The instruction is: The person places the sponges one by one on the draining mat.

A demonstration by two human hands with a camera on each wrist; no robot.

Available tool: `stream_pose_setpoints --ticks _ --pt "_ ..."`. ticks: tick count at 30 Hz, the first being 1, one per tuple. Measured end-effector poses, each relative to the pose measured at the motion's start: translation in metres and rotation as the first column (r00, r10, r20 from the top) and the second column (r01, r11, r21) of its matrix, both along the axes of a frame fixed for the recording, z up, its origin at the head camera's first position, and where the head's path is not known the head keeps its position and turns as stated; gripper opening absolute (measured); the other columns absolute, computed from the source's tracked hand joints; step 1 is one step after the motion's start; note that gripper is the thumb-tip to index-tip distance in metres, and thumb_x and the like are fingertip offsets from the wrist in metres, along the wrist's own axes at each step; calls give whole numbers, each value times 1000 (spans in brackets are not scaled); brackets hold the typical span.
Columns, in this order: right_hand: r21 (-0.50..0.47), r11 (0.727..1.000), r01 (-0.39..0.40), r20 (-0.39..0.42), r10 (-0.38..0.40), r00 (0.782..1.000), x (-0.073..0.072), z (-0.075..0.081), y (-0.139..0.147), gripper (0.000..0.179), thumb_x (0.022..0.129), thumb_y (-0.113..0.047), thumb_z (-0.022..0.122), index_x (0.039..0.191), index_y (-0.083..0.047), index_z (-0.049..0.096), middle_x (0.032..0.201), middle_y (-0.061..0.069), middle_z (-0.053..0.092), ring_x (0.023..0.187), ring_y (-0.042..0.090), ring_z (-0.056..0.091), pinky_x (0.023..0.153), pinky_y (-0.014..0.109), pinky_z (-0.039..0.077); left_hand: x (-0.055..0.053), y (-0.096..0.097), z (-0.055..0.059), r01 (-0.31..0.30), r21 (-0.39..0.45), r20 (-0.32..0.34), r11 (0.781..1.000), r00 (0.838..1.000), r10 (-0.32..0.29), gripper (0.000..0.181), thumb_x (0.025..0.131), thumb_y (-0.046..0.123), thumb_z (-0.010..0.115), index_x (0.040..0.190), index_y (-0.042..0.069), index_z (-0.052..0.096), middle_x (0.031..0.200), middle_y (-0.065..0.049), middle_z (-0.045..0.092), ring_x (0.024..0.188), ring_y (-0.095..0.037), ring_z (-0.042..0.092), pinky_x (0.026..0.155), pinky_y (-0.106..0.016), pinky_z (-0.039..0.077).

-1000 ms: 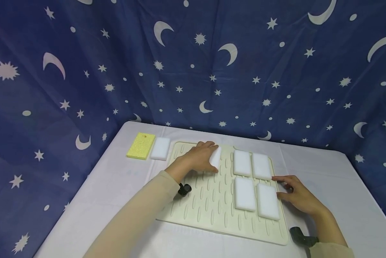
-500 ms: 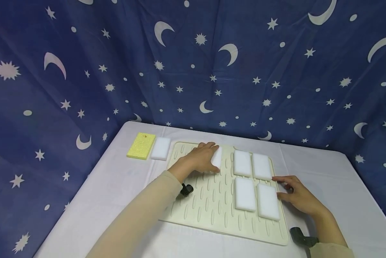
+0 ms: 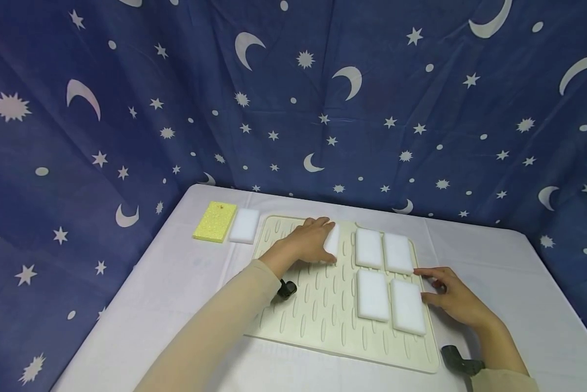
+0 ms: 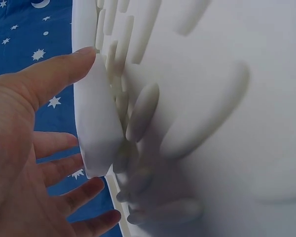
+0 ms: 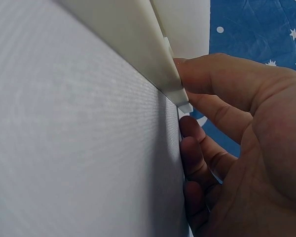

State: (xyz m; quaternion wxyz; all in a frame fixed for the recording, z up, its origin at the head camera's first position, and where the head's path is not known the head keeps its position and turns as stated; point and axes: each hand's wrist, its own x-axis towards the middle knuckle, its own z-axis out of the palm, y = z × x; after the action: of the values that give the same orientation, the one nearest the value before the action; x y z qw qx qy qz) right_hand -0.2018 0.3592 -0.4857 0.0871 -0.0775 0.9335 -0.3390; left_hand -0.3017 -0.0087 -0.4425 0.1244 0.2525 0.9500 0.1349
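Observation:
My left hand [image 3: 309,243] holds a white foam sponge [image 3: 331,240] by its edges on the cream draining mat [image 3: 318,336], toward the mat's back. In the left wrist view the thumb lies along one end of that sponge [image 4: 96,123], with the fingertips near the opposite side; part of it is hidden in the head view. At the mat's right border, my right hand [image 3: 454,300] touches the edge with thumb and forefinger, beside the right-hand sponges. Its remaining fingers bend loosely. Several white sponges [image 3: 372,294] lie flat in two rows on the mat's right half.
Left of the mat, a yellow sponge [image 3: 215,221] and a white sponge [image 3: 244,225] lie side by side on the white tablecloth [image 3: 171,305]. Behind the table hangs a blue curtain [image 3: 283,103] with moons and stars.
My left hand has slid slightly to the right with the white sponge, toward the rows on the right. My right hand stays where it was.

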Motion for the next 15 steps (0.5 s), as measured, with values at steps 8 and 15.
stream_pose_setpoints --ticks 8,15 --pt "5 1000 0 0 0 1000 0 0 1 57 90 -16 78 144 -10 60 131 18 48 110 26 43 85 32 41 1 3 -1 4 -7 3 1000 1000 -4 98 89 55 75 165 13 28 173 -8 22 157 -34 25 123 -52 32" --pt "5 1000 -8 -5 8 1000 -1 -1 3 58 90 -17 78 144 -11 60 130 16 48 110 24 43 83 26 40 1 5 -3 0 -25 -8 1000 1000 0 98 90 56 75 165 13 28 173 -8 20 158 -35 24 122 -53 34"
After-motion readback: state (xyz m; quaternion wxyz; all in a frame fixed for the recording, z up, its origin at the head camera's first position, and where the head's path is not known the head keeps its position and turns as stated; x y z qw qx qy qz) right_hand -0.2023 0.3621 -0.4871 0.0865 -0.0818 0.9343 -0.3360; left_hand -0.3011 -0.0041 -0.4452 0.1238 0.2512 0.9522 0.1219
